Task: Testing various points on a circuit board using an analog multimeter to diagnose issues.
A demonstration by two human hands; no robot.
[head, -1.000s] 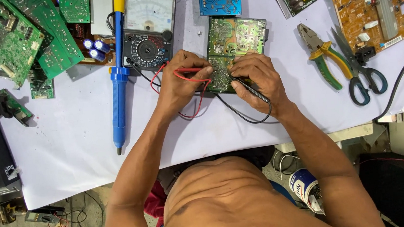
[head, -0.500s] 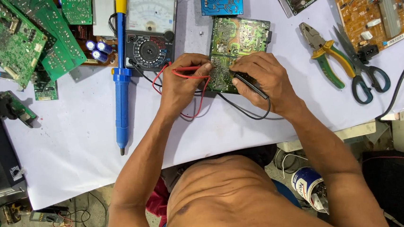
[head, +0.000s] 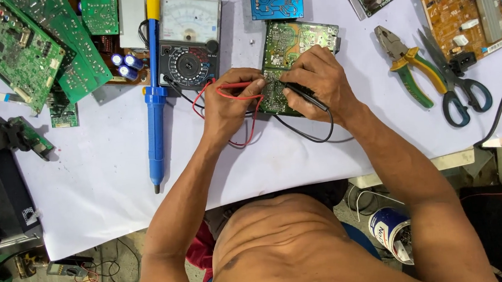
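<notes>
White paper covers the counter (head: 299,155) seen from the head camera, strewn with boards and tools. At its middle a green rectangular circuit board (head: 291,47) lies with its long axis running away from the person. The left hand (head: 230,101) is pinched on a red slender test probe (head: 236,86), and the right hand (head: 317,83) on a black slender test probe (head: 305,95); both tips are pressed onto the board's near end, pointing toward each other. A black analogue multimeter (head: 190,39) stands just left of the board.
</notes>
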